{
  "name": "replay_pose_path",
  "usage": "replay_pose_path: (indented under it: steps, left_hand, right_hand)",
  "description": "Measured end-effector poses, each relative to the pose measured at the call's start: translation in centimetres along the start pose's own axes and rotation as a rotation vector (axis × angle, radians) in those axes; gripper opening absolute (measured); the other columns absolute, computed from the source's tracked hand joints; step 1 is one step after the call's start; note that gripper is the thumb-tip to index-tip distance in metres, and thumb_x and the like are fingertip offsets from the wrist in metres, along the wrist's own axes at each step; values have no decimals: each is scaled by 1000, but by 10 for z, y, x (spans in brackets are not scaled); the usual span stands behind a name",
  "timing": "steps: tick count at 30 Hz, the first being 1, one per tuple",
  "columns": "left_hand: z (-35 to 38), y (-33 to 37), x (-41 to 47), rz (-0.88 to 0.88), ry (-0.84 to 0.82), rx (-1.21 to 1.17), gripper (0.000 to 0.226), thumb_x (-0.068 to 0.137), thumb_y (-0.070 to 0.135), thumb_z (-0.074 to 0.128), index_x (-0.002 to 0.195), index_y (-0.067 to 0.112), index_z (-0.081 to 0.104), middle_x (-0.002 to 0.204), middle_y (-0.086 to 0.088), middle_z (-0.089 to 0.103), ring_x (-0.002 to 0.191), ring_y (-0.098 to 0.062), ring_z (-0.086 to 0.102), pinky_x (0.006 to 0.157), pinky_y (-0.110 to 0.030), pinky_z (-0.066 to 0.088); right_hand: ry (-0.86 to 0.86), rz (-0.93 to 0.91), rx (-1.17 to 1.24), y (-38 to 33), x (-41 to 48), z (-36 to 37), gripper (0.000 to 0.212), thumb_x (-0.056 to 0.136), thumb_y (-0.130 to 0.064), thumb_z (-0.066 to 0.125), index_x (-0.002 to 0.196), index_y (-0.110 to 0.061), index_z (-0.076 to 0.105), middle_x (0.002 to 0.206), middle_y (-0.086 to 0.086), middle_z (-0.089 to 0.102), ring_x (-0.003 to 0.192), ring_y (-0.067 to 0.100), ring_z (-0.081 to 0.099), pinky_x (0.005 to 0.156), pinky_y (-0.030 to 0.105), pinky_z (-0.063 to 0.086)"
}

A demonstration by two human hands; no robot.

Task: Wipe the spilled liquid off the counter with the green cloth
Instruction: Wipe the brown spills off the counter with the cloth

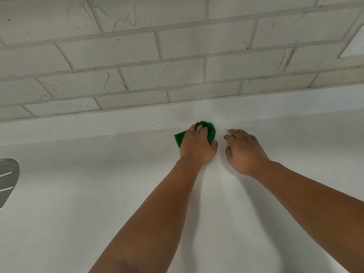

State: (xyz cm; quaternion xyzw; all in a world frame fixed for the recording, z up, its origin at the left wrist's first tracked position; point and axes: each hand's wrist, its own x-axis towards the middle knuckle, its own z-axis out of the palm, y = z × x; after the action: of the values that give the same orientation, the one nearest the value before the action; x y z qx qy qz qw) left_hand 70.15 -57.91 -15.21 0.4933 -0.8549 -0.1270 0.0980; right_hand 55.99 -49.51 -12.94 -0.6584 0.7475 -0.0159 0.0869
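Note:
A bunched green cloth (210, 130) lies on the white counter (98, 194) near the back, close to the tiled wall. My left hand (197, 146) lies on top of it with fingers curled over the cloth, gripping it against the surface. My right hand (244, 150) rests just right of the cloth with loosely bent fingers touching the counter and holding nothing. No liquid can be made out on the glossy white surface.
A white brick-pattern tile wall (177, 56) rises behind the counter. A grey metal object with ridges (7, 180) pokes in at the left edge.

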Motion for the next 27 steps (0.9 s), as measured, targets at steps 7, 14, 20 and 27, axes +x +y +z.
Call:
replay_pose_path:
  steps: [7, 14, 20, 27]
  left_hand:
    - [-7, -29, -38, 267, -110, -120, 74, 84, 55, 35, 148, 18, 43, 157, 2, 35, 148, -16, 21, 122, -32, 11]
    - [-28, -95, -58, -219, 141, -18, 65, 94, 45, 39, 146, 8, 42, 152, -8, 42, 143, -27, 28, 121, -31, 13]
    - [-3, -22, -6, -217, 84, 162, 59, 90, 48, 32, 123, 7, 59, 124, -12, 63, 119, -32, 43, 106, -41, 34]
    - [27, 82, 25, 8, 17, 190, 61, 93, 50, 33, 130, 7, 55, 127, -12, 61, 120, -31, 39, 107, -39, 33]
  right_hand:
    - [-38, 5, 5, 16, -17, 1, 50, 102, -30, 33, 150, -17, 35, 163, 4, 22, 150, 21, 15, 120, 38, 18]
    - [7, -12, 38, 18, -20, 0, 55, 97, -34, 25, 147, -17, 41, 160, 4, 28, 148, 22, 20, 118, 38, 20]
    - [32, 15, 42, 40, -25, -4, 63, 90, -35, 21, 144, -14, 45, 158, 6, 33, 146, 23, 26, 116, 39, 23]
    - [40, 115, 37, 82, -41, -6, 66, 89, -36, 20, 147, -14, 43, 158, 5, 33, 146, 23, 27, 118, 40, 23]
